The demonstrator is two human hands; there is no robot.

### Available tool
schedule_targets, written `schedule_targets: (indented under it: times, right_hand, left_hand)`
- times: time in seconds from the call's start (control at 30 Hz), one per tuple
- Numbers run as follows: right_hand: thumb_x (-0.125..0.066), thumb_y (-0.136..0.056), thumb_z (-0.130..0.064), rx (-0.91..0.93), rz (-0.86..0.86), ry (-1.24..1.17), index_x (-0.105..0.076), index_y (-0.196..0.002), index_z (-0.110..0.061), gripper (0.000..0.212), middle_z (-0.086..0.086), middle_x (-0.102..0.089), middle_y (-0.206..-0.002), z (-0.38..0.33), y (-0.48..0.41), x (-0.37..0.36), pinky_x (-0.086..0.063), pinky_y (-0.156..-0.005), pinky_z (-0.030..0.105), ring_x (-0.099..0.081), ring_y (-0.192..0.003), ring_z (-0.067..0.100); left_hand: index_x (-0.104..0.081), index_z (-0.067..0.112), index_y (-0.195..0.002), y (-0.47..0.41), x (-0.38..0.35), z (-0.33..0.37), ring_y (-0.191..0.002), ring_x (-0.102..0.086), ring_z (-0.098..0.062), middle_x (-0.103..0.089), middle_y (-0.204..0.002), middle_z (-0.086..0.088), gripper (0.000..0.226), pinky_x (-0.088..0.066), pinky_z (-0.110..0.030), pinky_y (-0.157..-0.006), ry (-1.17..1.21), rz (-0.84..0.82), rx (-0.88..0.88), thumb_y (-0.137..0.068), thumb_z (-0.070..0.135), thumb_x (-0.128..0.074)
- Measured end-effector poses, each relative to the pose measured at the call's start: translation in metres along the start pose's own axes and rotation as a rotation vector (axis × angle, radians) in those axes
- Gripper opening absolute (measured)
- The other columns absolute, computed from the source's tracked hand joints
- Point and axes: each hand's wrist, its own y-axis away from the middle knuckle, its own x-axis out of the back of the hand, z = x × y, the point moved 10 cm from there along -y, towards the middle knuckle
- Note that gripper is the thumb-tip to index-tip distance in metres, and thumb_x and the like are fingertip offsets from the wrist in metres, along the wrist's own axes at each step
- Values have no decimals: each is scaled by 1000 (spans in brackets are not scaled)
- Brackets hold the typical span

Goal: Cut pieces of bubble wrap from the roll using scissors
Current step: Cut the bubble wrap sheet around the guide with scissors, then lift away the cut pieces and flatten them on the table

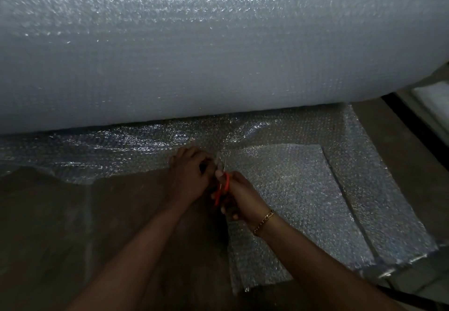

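A huge roll of bubble wrap [218, 50] fills the upper half of the head view. Its loose sheet [109, 150] lies unrolled on the floor toward me. My right hand [240, 194] grips orange-handled scissors [223, 186], blades pointing away from me into the sheet. My left hand [190, 172] pinches the sheet's edge just left of the blades. A cut strip of bubble wrap [291, 201] lies flat on the right, under my right forearm.
A second flat piece of bubble wrap [374, 189] lies further right, beside the strip. The brown floor [73, 225] shows at the lower left. A dark rail or frame edge [413, 121] runs along the right side. The scene is dim.
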Motion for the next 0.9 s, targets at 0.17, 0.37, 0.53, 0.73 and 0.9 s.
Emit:
schedule_targets:
  times: [0.17, 0.37, 0.53, 0.73, 0.9]
  right_hand:
    - [-72, -85, -51, 235, 94, 546, -57, -111, -24, 39, 2, -74, -89, -25, 17, 17, -54, -54, 25, -70, -66, 13]
    - [-70, -82, -49, 445, 112, 1019, -59, -121, -25, 47, 3, -75, -103, -34, 34, 5, -54, -75, 33, -70, -94, 28]
    - [-69, -79, -52, 505, -3, 971, -67, -111, -32, 37, -1, -77, -99, -22, 49, -5, -57, -80, 37, -72, -91, 19]
    - [-69, -88, -48, 499, -48, 980, -68, -102, -29, 24, -9, -73, -95, -6, 79, 26, -56, -78, 35, -68, -85, 9]
    - [-70, -88, -45, 465, 29, 921, -69, -99, -30, 18, -11, -72, -89, 6, 103, 102, -57, -77, 35, -66, -79, 6]
  left_hand:
    - [-64, 4, -81, 22, -5, 15, -62, -53, -6, -58, -66, 3, 36, -44, -29, -62, 612, -110, 303, -102, 32, -58]
    - [-70, 1, -81, 56, -13, 14, -71, -61, -9, -71, -73, -5, 17, -46, -28, -69, 675, -145, 444, -96, 5, -64]
    - [-71, 16, -76, 89, -10, -13, -63, -60, -8, -69, -71, -6, 24, -45, -29, -71, 582, -213, 582, -93, 1, -64]
    - [-75, 11, -82, 130, 10, -27, -67, -63, -16, -71, -74, -11, 10, -48, -35, -67, 281, -181, 608, -87, 20, -78]
    - [-69, 17, -119, 148, 26, -9, -109, -64, -30, -71, -114, -11, 38, -44, -32, -82, -105, -138, 566, -85, 32, -79]
